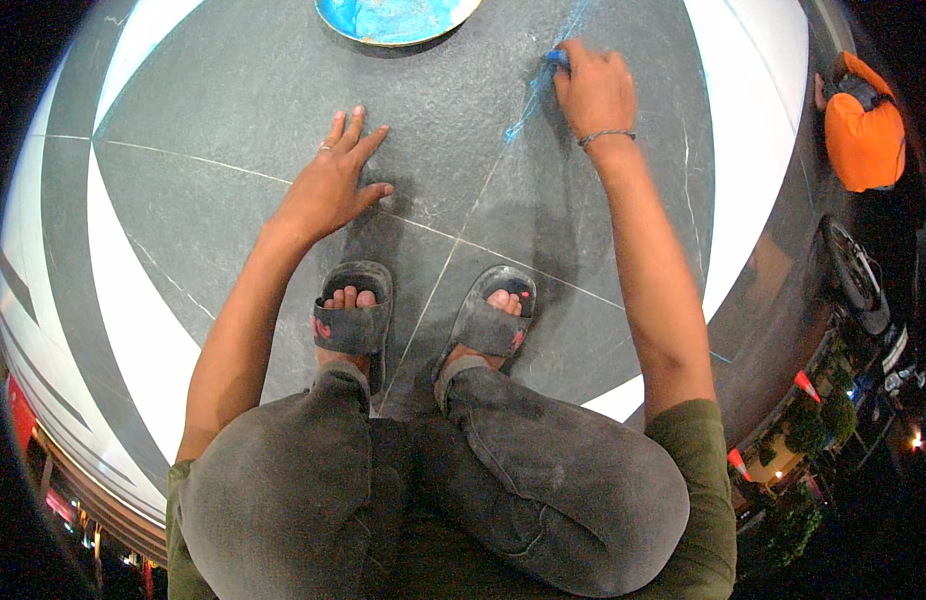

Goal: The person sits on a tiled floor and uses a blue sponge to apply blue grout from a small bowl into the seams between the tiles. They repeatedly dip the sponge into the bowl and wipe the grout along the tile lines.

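Chalk (557,57), a small blue piece, sits pinched in the fingertips of your right hand (593,90), its tip pressed to the dark grey stone floor (233,100) near the far middle of the paved area, just right of the blue dish. Starting with the biggest thing: that floor is made of large grey slabs crossed by pale joint lines, with broad white bands curving along its left and right edges. You squat on it, both knees folded below you, each foot in one of two grey sandals (355,318) planted near the middle seam. At the far edge lies one round dish (395,18) smeared with blue and pale colour, partly cut off by the frame. Your left hand (333,185) is spread flat on the stone, fingers open, holding nothing, a ring on one finger; it lies well apart from the chalk. Your right hand is curled closed around the chalk, a thin bracelet at the wrist. One blue chalk line (528,110) runs on the slab beside that hand, slanting toward you, and looks short so far; I judge the marking only begun, with most of the slab unmarked. One other person in orange (863,125) crouches at the right edge.
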### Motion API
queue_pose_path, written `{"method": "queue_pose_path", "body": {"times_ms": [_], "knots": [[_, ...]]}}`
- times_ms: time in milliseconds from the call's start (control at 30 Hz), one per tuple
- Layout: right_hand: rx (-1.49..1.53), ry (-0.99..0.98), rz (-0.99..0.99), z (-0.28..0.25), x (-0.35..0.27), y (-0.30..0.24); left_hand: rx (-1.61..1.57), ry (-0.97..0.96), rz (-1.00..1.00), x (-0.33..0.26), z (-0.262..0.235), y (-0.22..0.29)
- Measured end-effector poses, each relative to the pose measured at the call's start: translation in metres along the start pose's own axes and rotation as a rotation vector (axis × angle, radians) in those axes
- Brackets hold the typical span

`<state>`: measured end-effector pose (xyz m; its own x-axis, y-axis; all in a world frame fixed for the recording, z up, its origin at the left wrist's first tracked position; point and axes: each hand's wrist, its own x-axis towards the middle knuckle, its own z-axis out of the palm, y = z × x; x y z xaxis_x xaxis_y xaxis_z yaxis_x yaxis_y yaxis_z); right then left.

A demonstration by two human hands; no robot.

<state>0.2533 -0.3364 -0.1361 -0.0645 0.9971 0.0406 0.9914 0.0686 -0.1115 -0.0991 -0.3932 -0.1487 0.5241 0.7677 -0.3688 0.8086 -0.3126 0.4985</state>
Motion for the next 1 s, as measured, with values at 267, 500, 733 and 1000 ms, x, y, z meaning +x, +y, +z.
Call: {"method": "queue_pose_path", "body": {"times_ms": [267, 500, 733, 1000], "knots": [[0.262, -0.118, -0.15, 0.016, -0.086, -0.03, 0.009, -0.041, -0.056, -0.003, -0.006, 0.006], [0.378, -0.157, -0.198, 0.0, -0.111, -0.037, -0.002, -0.038, -0.042, -0.002, -0.006, 0.002], [0.202, -0.039, -0.177, 0.023, -0.1, -0.031, -0.025, -0.026, -0.032, -0.002, -0.004, -0.001], [0.242, -0.04, -0.092, 0.004, -0.054, -0.005, -0.087, -0.011, -0.015, -0.003, -0.005, -0.002]]}}
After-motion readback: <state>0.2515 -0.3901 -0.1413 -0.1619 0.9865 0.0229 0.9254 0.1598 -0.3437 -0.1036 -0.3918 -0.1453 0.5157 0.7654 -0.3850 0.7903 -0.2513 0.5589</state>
